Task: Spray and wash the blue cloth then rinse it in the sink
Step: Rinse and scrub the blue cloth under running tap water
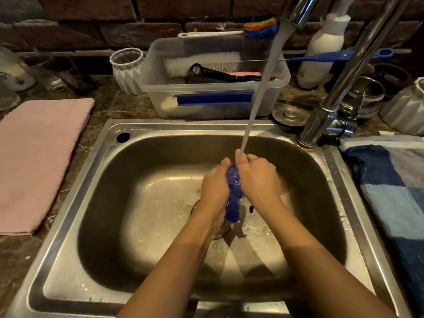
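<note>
While water falls in a slanting stream from the faucet, I see both hands over the middle of the sink, pressed close together with the cloth between them. The left hand has its fingers curled round the cloth's left side and grips it. The right hand grips the other side the same way. The stream lands at the top of the right hand, right by the cloth's upper end. The cloth is dark blue, fuzzy and bunched into a narrow roll. Its lower end hangs free below the hands, over the drain. Drops and small puddles lie on the basin floor around the drain. From my feed I cannot tell whether the cloth's tip touches the basin.

On the counter to the left of the sink lies a folded pink towel. To the right lies a blue towel in patches of dark and light blue. Behind the sink stands a clear tub with brushes in it and a blue strip across its front. A white ribbed vase stands just beside the tub's left end. A white bottle stands at the back on the right, near the faucet's arm. A metal plug rests on the counter between the tub and the faucet's base.
</note>
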`<state>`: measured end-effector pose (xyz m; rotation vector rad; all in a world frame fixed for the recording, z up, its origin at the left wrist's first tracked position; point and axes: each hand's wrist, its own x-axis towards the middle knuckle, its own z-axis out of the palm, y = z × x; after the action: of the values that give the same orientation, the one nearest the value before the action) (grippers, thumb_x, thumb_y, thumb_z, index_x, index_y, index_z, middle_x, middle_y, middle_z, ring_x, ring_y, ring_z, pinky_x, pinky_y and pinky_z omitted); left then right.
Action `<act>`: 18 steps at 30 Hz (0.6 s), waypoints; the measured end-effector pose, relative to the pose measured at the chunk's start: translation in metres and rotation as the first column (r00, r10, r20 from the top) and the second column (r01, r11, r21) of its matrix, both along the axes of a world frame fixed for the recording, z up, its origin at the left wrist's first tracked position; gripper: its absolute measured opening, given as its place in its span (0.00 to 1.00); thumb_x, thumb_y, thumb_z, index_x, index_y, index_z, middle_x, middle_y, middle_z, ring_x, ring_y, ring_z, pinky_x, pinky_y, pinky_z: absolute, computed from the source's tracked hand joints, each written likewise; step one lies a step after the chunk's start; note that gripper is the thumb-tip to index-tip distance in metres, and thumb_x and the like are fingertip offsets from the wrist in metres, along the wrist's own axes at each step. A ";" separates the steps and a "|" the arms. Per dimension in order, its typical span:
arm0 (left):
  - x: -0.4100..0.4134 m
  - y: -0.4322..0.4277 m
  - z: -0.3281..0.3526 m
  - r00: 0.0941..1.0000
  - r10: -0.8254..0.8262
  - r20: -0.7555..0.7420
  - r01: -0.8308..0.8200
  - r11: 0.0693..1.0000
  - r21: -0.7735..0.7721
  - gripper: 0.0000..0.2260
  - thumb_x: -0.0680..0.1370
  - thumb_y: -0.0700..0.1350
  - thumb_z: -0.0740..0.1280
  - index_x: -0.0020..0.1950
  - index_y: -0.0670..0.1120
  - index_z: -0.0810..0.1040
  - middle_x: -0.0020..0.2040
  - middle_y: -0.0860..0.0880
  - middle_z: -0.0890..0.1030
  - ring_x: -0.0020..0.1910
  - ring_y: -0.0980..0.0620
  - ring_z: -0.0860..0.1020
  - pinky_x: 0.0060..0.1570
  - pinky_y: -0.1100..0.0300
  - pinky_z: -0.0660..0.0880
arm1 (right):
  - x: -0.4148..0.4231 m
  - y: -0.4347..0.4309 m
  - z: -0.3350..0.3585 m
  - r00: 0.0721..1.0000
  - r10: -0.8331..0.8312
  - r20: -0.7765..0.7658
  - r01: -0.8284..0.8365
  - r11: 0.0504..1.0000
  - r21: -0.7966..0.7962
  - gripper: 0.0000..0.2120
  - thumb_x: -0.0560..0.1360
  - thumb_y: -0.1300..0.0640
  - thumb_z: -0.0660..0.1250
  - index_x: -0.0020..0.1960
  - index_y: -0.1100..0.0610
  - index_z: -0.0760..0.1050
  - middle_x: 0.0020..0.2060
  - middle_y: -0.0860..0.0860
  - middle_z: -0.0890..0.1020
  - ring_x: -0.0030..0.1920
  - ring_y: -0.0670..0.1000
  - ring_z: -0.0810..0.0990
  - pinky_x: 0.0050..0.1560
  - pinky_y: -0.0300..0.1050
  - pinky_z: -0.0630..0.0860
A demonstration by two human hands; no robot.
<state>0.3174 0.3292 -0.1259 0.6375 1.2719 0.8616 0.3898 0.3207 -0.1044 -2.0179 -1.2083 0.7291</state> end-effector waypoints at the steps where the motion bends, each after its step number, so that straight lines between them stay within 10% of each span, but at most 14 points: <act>1: 0.002 -0.003 -0.001 1.000 0.006 0.000 -0.006 1.000 0.002 0.10 0.79 0.52 0.60 0.45 0.50 0.77 0.44 0.46 0.81 0.44 0.49 0.80 0.47 0.55 0.79 | 0.000 0.005 -0.002 0.999 -0.040 -0.020 0.040 0.999 -0.015 0.18 0.79 0.45 0.52 0.40 0.52 0.73 0.31 0.49 0.76 0.35 0.48 0.76 0.35 0.42 0.70; 11: -0.015 -0.010 0.002 0.990 -0.084 0.112 0.093 0.993 -0.076 0.16 0.77 0.56 0.62 0.55 0.46 0.79 0.44 0.46 0.82 0.42 0.50 0.80 0.47 0.59 0.76 | 0.008 0.032 -0.030 0.997 -0.044 -0.071 0.032 0.987 -0.154 0.21 0.78 0.42 0.53 0.35 0.54 0.71 0.31 0.50 0.74 0.33 0.49 0.74 0.35 0.42 0.69; 15: -0.033 -0.007 0.009 0.893 -0.294 0.341 0.365 0.916 -0.165 0.18 0.73 0.55 0.67 0.55 0.44 0.77 0.33 0.48 0.78 0.21 0.57 0.72 0.24 0.68 0.70 | 0.026 0.029 -0.035 0.993 0.022 -0.119 -0.024 0.999 -0.022 0.22 0.77 0.40 0.55 0.34 0.55 0.72 0.31 0.51 0.75 0.33 0.50 0.75 0.43 0.51 0.76; 18: -0.038 -0.001 0.011 0.895 -0.378 0.238 0.431 0.871 -0.237 0.08 0.75 0.45 0.66 0.50 0.42 0.76 0.35 0.45 0.81 0.18 0.57 0.69 0.19 0.69 0.65 | 0.049 0.028 -0.024 0.972 0.078 -0.221 -0.087 0.996 -0.029 0.22 0.78 0.42 0.54 0.38 0.55 0.76 0.34 0.53 0.79 0.37 0.50 0.77 0.45 0.47 0.73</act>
<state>0.2793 0.3284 -0.1154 0.5525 1.0156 0.3666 0.4390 0.3488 -0.1288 -1.8697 -1.1609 0.9952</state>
